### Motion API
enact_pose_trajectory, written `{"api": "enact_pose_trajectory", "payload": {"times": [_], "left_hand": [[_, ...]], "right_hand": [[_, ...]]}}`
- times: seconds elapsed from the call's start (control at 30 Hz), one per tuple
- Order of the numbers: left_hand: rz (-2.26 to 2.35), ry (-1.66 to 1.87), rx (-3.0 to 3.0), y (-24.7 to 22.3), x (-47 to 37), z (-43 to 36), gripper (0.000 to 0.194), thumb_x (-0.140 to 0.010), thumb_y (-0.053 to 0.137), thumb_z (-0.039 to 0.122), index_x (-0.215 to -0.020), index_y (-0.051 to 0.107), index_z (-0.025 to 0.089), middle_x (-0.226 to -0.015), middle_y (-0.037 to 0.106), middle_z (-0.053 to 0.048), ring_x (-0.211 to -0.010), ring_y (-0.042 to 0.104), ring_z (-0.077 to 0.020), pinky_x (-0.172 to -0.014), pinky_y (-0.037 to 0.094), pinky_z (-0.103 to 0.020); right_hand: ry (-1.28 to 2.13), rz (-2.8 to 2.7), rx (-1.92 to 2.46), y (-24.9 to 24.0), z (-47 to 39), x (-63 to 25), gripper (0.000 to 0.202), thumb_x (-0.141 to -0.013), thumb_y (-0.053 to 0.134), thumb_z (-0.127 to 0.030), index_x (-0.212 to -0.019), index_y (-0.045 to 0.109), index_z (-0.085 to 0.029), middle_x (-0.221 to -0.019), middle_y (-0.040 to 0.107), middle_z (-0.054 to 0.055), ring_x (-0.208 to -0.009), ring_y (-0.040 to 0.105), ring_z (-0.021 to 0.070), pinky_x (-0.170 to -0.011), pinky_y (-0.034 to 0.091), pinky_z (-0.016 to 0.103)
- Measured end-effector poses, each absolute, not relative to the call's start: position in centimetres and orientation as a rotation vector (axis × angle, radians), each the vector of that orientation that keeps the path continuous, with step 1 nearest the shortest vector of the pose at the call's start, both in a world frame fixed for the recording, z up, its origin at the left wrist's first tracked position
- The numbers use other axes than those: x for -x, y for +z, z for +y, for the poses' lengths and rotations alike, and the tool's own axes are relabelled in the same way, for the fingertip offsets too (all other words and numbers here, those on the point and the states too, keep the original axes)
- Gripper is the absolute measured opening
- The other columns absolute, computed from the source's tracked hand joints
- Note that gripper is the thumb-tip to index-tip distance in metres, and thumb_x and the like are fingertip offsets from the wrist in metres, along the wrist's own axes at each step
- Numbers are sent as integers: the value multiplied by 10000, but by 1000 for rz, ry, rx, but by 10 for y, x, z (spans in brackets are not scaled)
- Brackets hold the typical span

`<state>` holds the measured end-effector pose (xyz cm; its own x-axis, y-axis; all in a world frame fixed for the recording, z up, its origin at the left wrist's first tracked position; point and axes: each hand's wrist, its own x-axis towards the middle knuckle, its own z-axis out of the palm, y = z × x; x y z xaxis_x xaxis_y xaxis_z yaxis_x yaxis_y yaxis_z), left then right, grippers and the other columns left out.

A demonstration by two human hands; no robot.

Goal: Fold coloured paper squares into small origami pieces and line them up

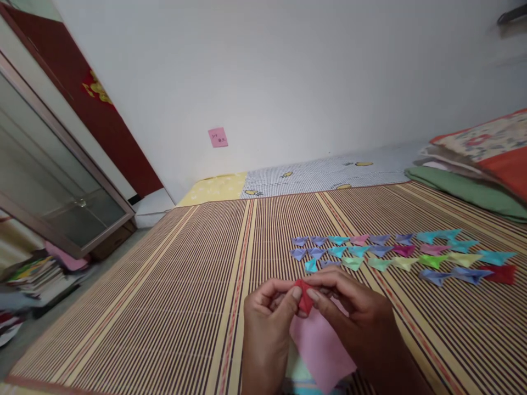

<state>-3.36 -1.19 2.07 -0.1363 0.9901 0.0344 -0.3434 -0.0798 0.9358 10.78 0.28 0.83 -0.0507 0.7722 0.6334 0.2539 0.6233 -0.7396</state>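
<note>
A small folded piece of red paper is pinched between both hands above the mat. My left hand grips its left side, the thumb pressing on the front. From the right, my right hand holds the other side between thumb and curled fingers. Beneath the hands lies a pink sheet of paper, partly hidden by my right hand and wrist. Pale green and blue paper shows under its lower left edge. Beyond the hands, several folded paper shapes in blue, purple, pink, green, yellow and red stand in rows.
A striped bamboo mat covers the bed surface. Folded bedding is piled at the far right. A pink note sticks to the white wall behind. At left stand a glass-paned door and stacked books.
</note>
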Motion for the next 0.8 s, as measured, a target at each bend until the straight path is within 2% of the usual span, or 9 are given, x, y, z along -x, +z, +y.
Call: {"api": "enact_pose_trajectory", "payload": {"times": [0.2, 0.5, 0.8], "left_hand": [[1171, 1473, -1073, 17, 33, -16, 127, -774, 820, 263, -721, 803, 149, -627, 715, -36, -597, 625, -130, -596, 508, -210], [1043, 1428, -963, 22, 29, -13, 179, -747, 847, 309, -732, 787, 141, -591, 693, -32, -577, 610, -123, -583, 506, -211], [1033, 1375, -1031, 21, 34, -16, 209, -832, 776, 304, -708, 750, 137, -604, 661, -13, -587, 591, -113, -606, 483, -214]], "right_hand": [[573, -1628, 938, 5, 2, -107, 95, -920, 648, -179, -907, 712, -249, -823, 704, -14, -749, 682, 162, -664, 528, 269], [673, -1577, 970, 8, 1, -108, 64, -918, 661, -208, -932, 711, -246, -810, 712, -23, -715, 681, 143, -647, 527, 247], [717, -1664, 794, 12, 5, -114, 123, -963, 619, -214, -913, 728, -245, -842, 704, -8, -795, 688, 155, -703, 532, 265]]}}
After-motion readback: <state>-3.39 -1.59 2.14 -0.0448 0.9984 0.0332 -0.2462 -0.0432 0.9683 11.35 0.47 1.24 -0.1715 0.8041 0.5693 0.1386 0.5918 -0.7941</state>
